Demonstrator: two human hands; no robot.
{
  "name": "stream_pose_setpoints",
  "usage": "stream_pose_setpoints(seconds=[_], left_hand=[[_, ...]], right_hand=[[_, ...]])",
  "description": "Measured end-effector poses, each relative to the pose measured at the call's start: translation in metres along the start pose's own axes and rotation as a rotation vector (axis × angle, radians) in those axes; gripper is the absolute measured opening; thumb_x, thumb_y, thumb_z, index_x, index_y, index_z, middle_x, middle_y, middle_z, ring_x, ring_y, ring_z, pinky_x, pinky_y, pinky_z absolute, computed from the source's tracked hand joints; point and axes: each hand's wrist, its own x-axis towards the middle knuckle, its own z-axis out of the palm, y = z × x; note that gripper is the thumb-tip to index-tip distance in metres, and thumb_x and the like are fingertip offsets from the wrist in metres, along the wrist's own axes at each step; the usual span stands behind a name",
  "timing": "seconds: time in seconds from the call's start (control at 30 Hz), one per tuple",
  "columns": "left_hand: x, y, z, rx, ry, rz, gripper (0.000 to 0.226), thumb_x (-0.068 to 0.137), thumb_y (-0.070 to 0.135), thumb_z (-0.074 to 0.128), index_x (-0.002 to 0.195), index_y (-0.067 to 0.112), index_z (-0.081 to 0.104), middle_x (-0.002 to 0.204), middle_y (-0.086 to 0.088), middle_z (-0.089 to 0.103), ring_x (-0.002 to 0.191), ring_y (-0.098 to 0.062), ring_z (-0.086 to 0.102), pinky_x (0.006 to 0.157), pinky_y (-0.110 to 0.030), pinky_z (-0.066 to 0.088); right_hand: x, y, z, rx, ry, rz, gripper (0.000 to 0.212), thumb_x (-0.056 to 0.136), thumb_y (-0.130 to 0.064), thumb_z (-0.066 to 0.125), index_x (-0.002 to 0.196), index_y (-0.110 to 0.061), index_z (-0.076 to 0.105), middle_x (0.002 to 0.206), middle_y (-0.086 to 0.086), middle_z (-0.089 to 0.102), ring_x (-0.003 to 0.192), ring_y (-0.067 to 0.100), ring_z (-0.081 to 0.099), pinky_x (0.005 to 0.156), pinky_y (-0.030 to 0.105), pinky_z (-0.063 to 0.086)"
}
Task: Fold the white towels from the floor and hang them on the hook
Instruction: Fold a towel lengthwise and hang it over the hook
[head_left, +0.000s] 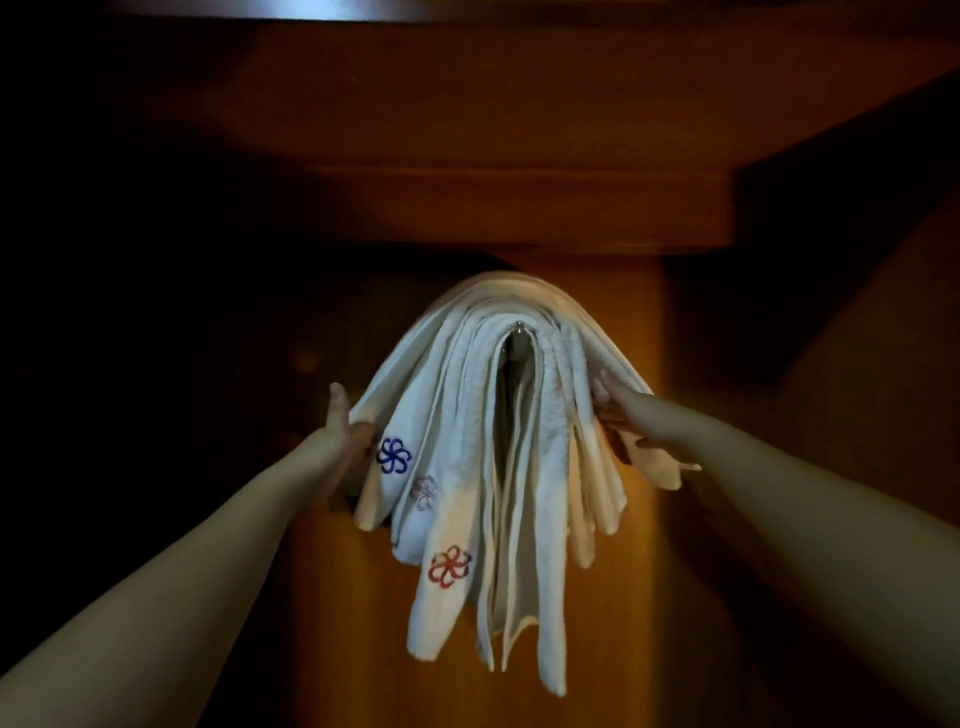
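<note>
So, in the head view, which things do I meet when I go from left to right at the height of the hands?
Left hand → blue embroidered flower on the stack of folded white towels → small metal hook, a little higher → right hand.

The stacked white terry-cloth towels (498, 415) look soft, nubby and matt, with stitched blue, pink and red flower emblems. The small metal hook (519, 332) gleams, and the orange-brown wooden panel (613, 312) behind has a smooth, faintly satin finish
</note>
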Motion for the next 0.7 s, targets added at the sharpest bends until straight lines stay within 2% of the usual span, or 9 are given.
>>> stream_pose_setpoints(seconds=[0.07, 0.13, 0.2, 0.27, 0.37, 0.47, 0.57, 0.63, 0.7], left_hand=[[-0.021, -0.003, 0.003, 0.005, -0.034, -0.029, 0.102, 0.09, 0.078, 0.002, 0.144, 0.003, 0.047, 0.108, -0.003, 0.069, 0.109, -0.02, 0.062, 0.089, -0.029, 0.047], [-0.041, -0.006, 0.004, 0.027, -0.103, -0.043, 0.101, 0.088, 0.081, 0.003, 0.129, 0.008, 0.06, 0.097, 0.001, 0.074, 0.099, -0.013, 0.064, 0.076, -0.025, 0.046], [-0.061, -0.012, 0.004, 0.043, -0.144, -0.031, 0.101, 0.085, 0.084, 0.001, 0.111, 0.016, 0.071, 0.111, -0.004, 0.074, 0.112, -0.015, 0.062, 0.094, -0.029, 0.044], [-0.085, -0.015, 0.006, 0.085, -0.15, -0.04, 0.102, 0.083, 0.083, -0.001, 0.117, 0.016, 0.068, 0.128, -0.006, 0.066, 0.127, -0.02, 0.054, 0.113, -0.036, 0.032], [-0.131, -0.019, 0.006, 0.15, -0.269, -0.006, 0.095, 0.077, 0.086, 0.003, 0.104, 0.024, 0.07, 0.119, 0.003, 0.067, 0.127, -0.015, 0.05, 0.112, -0.035, 0.031], [-0.174, -0.027, 0.008, 0.192, -0.334, 0.03, 0.101, 0.08, 0.087, 0.013, 0.131, 0.015, 0.062, 0.133, -0.001, 0.063, 0.125, -0.014, 0.054, 0.118, -0.043, 0.03], [-0.222, -0.031, 0.02, 0.189, -0.396, 0.042, 0.068, 0.084, 0.075, 0.047, 0.13, 0.027, 0.064, 0.123, 0.012, 0.066, 0.113, -0.005, 0.06, 0.107, -0.038, 0.038], [-0.252, -0.038, 0.034, 0.214, -0.442, 0.048, 0.04, 0.083, 0.06, 0.063, 0.115, 0.037, 0.069, 0.116, 0.018, 0.067, 0.11, -0.003, 0.059, 0.095, -0.032, 0.041], [-0.279, -0.046, 0.052, 0.282, -0.476, 0.072, 0.018, 0.088, 0.046, 0.069, 0.105, 0.039, 0.069, 0.109, 0.022, 0.064, 0.101, 0.006, 0.054, 0.081, -0.022, 0.038]], right_hand=[[-0.015, 0.006, 0.005, -0.024, 0.015, 0.034, 0.091, 0.09, -0.082, 0.017, 0.154, -0.021, 0.039, 0.159, 0.004, 0.041, 0.145, 0.025, 0.038, 0.117, 0.051, 0.028], [-0.033, 0.01, 0.01, -0.047, 0.032, 0.056, 0.086, 0.095, -0.076, 0.016, 0.152, -0.017, 0.042, 0.156, 0.008, 0.044, 0.143, 0.026, 0.042, 0.116, 0.049, 0.031], [-0.055, 0.014, 0.015, -0.06, 0.063, 0.066, 0.08, 0.099, -0.07, 0.015, 0.149, -0.016, 0.046, 0.153, 0.009, 0.047, 0.139, 0.027, 0.046, 0.113, 0.046, 0.034], [-0.08, 0.017, 0.021, -0.079, 0.098, 0.08, 0.077, 0.1, -0.067, 0.014, 0.146, -0.016, 0.049, 0.149, 0.009, 0.051, 0.135, 0.027, 0.05, 0.112, 0.045, 0.035], [-0.128, 0.018, 0.033, -0.102, 0.132, 0.097, 0.074, 0.103, -0.063, 0.014, 0.145, -0.015, 0.051, 0.144, 0.007, 0.055, 0.128, 0.025, 0.053, 0.111, 0.043, 0.034], [-0.18, 0.023, 0.052, -0.073, 0.169, 0.095, 0.065, 0.107, -0.055, 0.019, 0.143, -0.013, 0.052, 0.136, 0.007, 0.058, 0.113, 0.019, 0.055, 0.098, 0.034, 0.038], [-0.239, 0.034, 0.075, -0.038, 0.144, 0.115, 0.046, 0.109, -0.048, 0.028, 0.133, -0.02, 0.055, 0.115, -0.003, 0.061, 0.098, 0.011, 0.057, 0.09, 0.03, 0.035], [-0.282, 0.042, 0.087, -0.031, 0.117, 0.123, 0.032, 0.109, -0.045, 0.034, 0.111, -0.027, 0.061, 0.098, -0.013, 0.06, 0.084, -0.002, 0.057, 0.085, 0.027, 0.039], [-0.323, 0.057, 0.097, -0.075, 0.102, 0.137, 0.029, 0.108, -0.043, 0.039, 0.114, -0.031, 0.064, 0.114, -0.011, 0.064, 0.099, -0.002, 0.061, 0.087, 0.025, 0.043]])
